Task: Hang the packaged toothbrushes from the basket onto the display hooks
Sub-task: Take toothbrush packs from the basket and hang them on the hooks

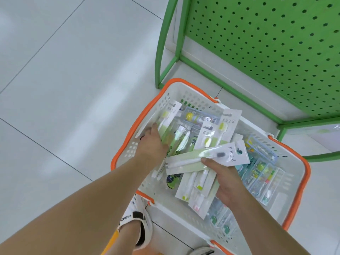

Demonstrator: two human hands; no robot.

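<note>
Thin card-and-plastic packs, light, slick, bendy; best pinched beside the hang hole.
Right hand (228, 183) fingers (207, 160) gripping a toothbrush pack (206, 159) above the basket (301, 183); left hand (151, 142) fingers hidden among packs, grip unclear.

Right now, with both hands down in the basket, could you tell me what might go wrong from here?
1. The right hand grips a white toothbrush pack on top of several fanned packs; lifting them together, one may slide out.
2. The left hand reaches into loosely piled packs in the basket, so neighbours may snag and spill.
3. The green pegboard shows no hooks in view here.
</note>
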